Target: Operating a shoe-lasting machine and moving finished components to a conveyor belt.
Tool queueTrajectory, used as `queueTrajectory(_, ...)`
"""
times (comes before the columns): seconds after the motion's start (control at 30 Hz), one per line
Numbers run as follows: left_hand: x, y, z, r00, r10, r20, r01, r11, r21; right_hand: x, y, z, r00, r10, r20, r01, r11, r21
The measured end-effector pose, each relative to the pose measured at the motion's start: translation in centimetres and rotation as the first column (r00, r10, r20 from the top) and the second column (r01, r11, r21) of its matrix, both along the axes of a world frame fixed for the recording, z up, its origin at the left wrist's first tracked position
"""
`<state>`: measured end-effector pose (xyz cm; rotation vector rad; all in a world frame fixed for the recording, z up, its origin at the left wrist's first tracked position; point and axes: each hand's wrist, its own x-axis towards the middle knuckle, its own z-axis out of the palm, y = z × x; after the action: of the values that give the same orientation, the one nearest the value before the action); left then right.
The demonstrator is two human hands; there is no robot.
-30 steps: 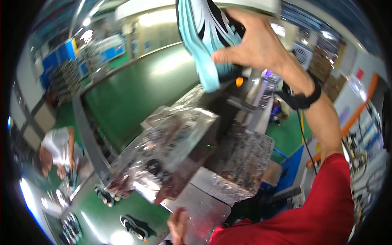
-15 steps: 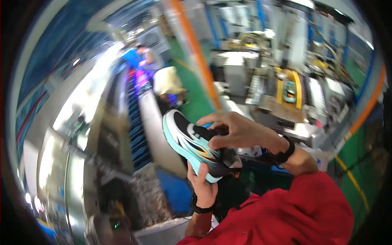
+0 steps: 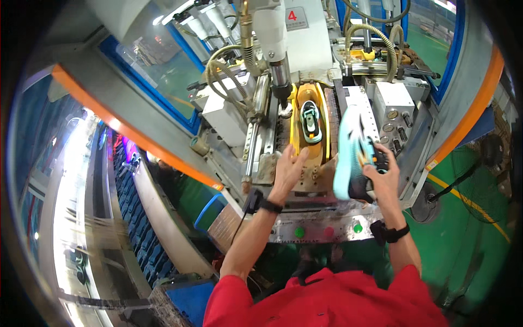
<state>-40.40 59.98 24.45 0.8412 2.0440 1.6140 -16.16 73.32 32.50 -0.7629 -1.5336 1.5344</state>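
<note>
My right hand (image 3: pixel 384 173) grips a sneaker (image 3: pixel 348 161) with a mint sole and a white and black upper, its fingers at the heel and collar. The shoe is tilted with its sole to the left and is slightly blurred. My left hand (image 3: pixel 289 170) is empty, with fingers apart, at the near end of a yellow-sided cradle (image 3: pixel 328 122) in a machine. A second sneaker (image 3: pixel 311 122), mint, black and white, lies in that cradle, toe toward me. My left fingertips are short of it; whether they touch the cradle I cannot tell.
A metal press cylinder (image 3: pixel 279 76) stands left of the cradle. Gauges and knobs sit on a white block (image 3: pixel 393 109) at right. Green and red buttons line the front panel (image 3: pixel 313 233). Orange frame posts (image 3: pixel 136 133) flank the machine. A dark conveyor (image 3: pixel 139 210) runs at left.
My view has swung right from the conveyor to the machine. The left hand has let go of the held sneaker and reaches toward the cradle; the right hand keeps the shoe.
</note>
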Motion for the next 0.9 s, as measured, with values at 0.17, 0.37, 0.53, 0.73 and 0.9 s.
queueTrajectory(0.17, -6.8, 13.3, -3.8, 0.956, 0.158, -0.246, -0.232, 0.923, -0.307, 1.8, 4.4, 0.7, 0.965, -0.244, 0.101, 0.236, 0.968, 0.086)
queueTrajectory(0.37, -8.4, 18.9, -6.2, 0.917, 0.213, -0.336, -0.355, 0.821, -0.447, 1.5, 7.5, 0.6, 0.881, -0.409, 0.239, 0.332, 0.893, 0.303)
queueTrajectory(0.53, -9.1, 14.3, -3.6, 0.912, 0.184, 0.368, -0.127, 0.977, -0.174, -7.0, 16.5, 2.4, 0.833, -0.260, 0.489, 0.123, 0.948, 0.294)
queueTrajectory(0.73, -1.8, -3.5, 5.7, 0.585, -0.064, 0.808, -0.053, 0.992, 0.117, -23.5, 18.2, 1.2, 0.515, 0.001, 0.857, -0.285, 0.943, 0.170)
queueTrajectory(0.9, 3.2, -18.6, 9.3, 0.691, 0.160, 0.705, -0.308, 0.947, 0.087, -33.5, 14.5, -9.0, 0.492, -0.182, 0.851, -0.406, 0.817, 0.409)
